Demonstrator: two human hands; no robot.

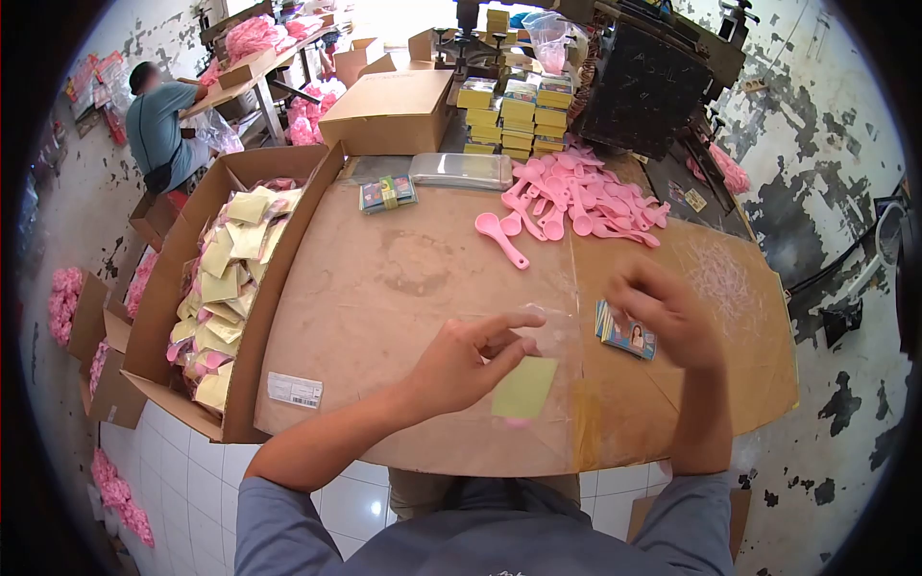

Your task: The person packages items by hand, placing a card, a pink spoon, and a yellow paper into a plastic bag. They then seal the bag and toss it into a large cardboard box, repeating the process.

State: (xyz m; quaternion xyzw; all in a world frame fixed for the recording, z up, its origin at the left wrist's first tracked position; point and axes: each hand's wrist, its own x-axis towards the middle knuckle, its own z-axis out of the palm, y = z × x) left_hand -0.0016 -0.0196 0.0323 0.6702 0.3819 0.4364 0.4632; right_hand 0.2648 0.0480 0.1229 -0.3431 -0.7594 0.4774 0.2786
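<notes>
My left hand (471, 360) is closed in a pinch at the top edge of a clear plastic bag, above the table's middle. In the bag are a yellow-green card (524, 388) and something pink at its lower end. My right hand (656, 312), smeared by motion, is over a small stack of printed cards (624, 331); whether it holds anything is not clear. Farther back lies a heap of pink spoons (581, 197), with a single pink spoon (501, 240) at its near left side.
On the left stands a long carton (312, 206) full of bagged cards. Behind are a closed cardboard box (384, 106), stacked yellow card packs (519, 115) and a plastic case (461, 171). Thin pink scraps (722, 278) lie at right. A person (161, 125) sits far left.
</notes>
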